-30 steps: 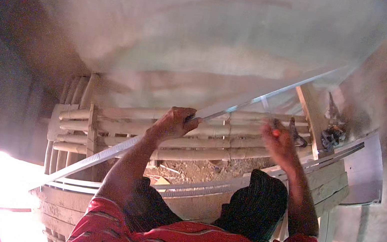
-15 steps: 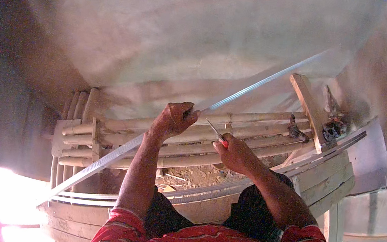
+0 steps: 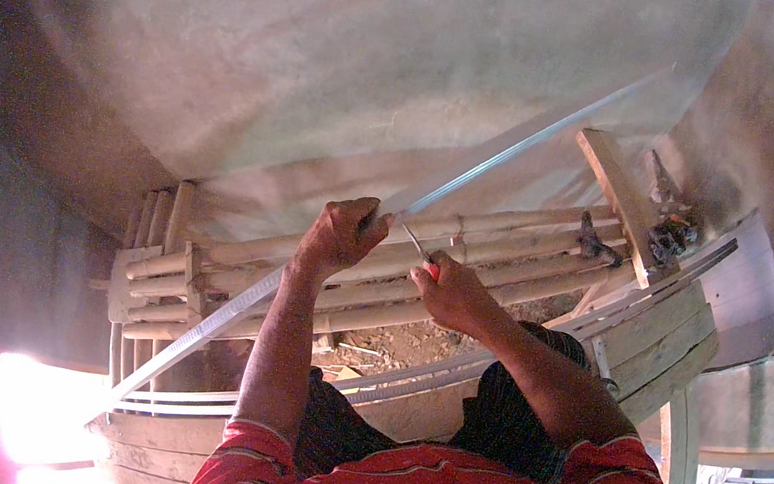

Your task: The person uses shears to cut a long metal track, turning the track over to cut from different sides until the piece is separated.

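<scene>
My left hand [image 3: 340, 235] is closed round the middle of a long, thin, pale metal strip [image 3: 221, 320]. The strip slants from the bright lower left up toward the far right, where its surface looks bluish and shiny. My right hand [image 3: 459, 297] grips a red-handled tool with a slim metal blade [image 3: 414, 241]; its exact kind is unclear. That blade points up and left, its tip close to the strip just beside my left fingers. Whether the tip touches the strip I cannot tell.
Beyond my hands runs a bench of bamboo poles [image 3: 350, 282] along a plaster wall [image 3: 334, 61]. A wooden post [image 3: 616, 202] rises at its right. Nearer me lies a plank workbench [image 3: 652, 360] with long strips on it. Dirt and scraps [image 3: 390, 349] show between them.
My right hand has moved slightly left, bringing the blade closer to my left hand. My left hand still grips the strip. The whole view has shifted a little.
</scene>
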A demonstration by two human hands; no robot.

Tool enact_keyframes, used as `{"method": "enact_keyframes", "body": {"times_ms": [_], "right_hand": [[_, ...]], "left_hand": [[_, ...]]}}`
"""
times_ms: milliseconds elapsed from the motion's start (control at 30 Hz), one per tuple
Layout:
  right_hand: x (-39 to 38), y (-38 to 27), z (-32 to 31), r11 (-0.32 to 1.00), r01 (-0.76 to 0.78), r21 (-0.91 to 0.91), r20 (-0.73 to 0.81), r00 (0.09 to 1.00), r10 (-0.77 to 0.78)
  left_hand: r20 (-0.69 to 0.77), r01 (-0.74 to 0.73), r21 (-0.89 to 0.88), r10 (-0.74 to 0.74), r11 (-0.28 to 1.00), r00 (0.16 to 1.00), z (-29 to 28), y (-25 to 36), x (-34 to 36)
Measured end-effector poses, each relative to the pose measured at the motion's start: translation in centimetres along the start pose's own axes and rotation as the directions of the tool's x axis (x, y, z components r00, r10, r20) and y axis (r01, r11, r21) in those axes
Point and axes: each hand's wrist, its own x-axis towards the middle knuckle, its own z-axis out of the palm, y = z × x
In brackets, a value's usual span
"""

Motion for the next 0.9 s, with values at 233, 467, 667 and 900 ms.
{"method": "enact_keyframes", "body": {"times_ms": [233,467,667,900], "right_hand": [[0.2,-0.5,0.2,0.999,0.019,0.029,0.012,1.0,-0.02],[0.0,-1.2,0.1,1.0,-0.022,0.015,0.043,0.999,0.021],[0.1,-1.2,0.1,1.0,-0.029,-0.003,0.042,0.999,0.029],[0.5,-0.6,0.9,1.0,-0.012,0.017,0.005,1.0,0.012]], "left_hand": [[0.016,0.047,0.005,-0.047,0.999,0.999,-0.2,0.3,0.0],[0.01,0.031,0.007,-0.031,1.0,0.999,-0.5,0.4,-0.1],[0.019,0.054,0.012,-0.055,0.998,0.998,-0.3,0.3,-0.1],[0.028,0.012,0.08,-0.014,0.997,1.0,-0.3,0.0,0.0]]}}
